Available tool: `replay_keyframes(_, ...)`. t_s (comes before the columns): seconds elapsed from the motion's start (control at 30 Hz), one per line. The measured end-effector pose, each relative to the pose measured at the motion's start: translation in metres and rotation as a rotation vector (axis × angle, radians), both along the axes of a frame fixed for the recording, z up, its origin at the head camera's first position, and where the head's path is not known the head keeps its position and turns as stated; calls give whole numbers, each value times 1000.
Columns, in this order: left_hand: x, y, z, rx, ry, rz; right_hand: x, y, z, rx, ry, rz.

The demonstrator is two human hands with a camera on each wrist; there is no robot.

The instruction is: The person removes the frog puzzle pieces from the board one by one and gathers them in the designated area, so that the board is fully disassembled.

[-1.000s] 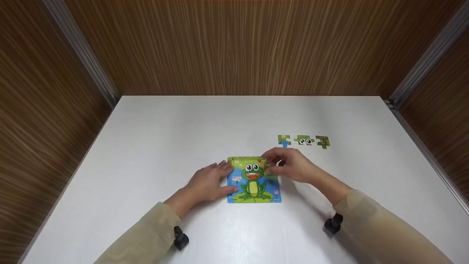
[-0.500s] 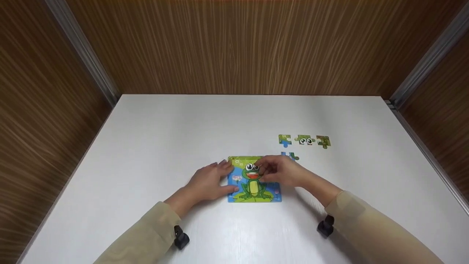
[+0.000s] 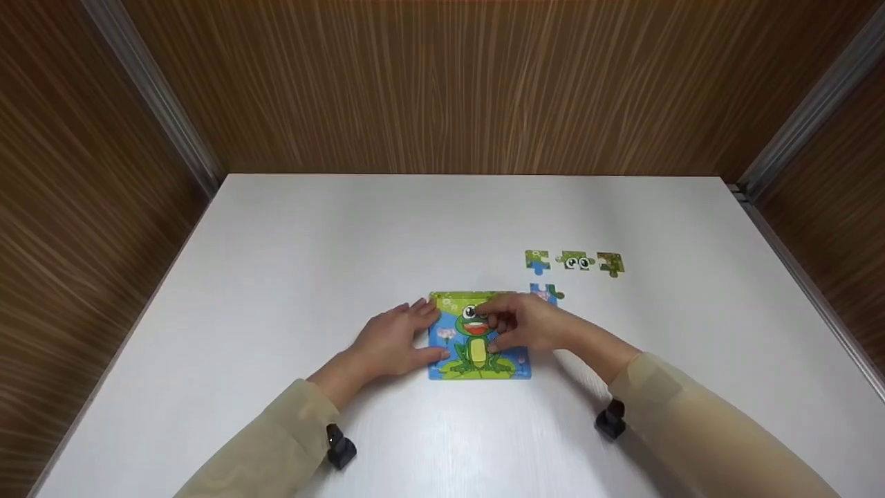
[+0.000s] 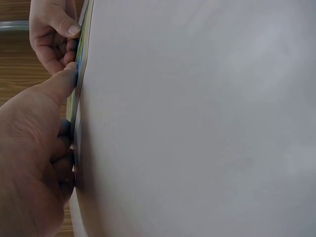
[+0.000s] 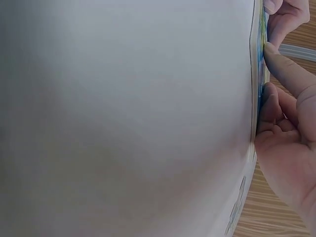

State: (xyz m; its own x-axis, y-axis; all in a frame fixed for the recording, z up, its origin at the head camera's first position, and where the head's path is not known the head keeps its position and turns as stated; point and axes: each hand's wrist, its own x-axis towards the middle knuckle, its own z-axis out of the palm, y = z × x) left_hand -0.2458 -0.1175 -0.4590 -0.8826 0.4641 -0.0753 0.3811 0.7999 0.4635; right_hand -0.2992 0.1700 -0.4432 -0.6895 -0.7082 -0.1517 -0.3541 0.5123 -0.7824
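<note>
Left hand point(image 3: 390, 342) and right hand point(image 3: 536, 324) are both resting on the frog jigsaw board point(image 3: 449, 371), with beige sleeves point(image 3: 719, 425) covering my forearms and a small black device point(image 3: 339, 448) sitting at each cuff. With the left, I am touching the board's left side: the thumb is lying spread well away from the fingers, its tip resting on the lower left, while the fingertips are touching the upper left edge. With the right, I am holding thumb and index finger apart on the board's face, the index tip partly covering one of the frog's eyes, the thumb tip lying beside its yellow belly, and the other fingers staying tucked toward the palm. Whether I am pinching a piece there, I cannot tell. Under all this, the board is lying flat on the white tabletop point(image 3: 346, 242). Just beyond my right knuckles, a blue jigsaw piece point(image 3: 543, 290) is showing, partly hidden. Farther off, a green-and-blue piece point(image 3: 536, 260), a frog-eyes piece point(image 3: 575, 261) and a green-and-brown piece point(image 3: 611, 263) are lying in a row. Behind the tabletop, a wood-grain panel point(image 3: 442, 90) is standing.
</note>
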Motion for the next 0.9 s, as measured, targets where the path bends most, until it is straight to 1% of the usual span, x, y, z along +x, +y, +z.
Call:
replay_keyframes(0.27,1,0,1,11,13,-2,2,-1,2,20,12,6)
replay_keyframes(0.73,5,-3,3,-2,-10,4,2,-7,3,22,-6,19)
replay_keyframes(0.9,6,-4,4,1,-12,8,2,-8,2,32,1,19)
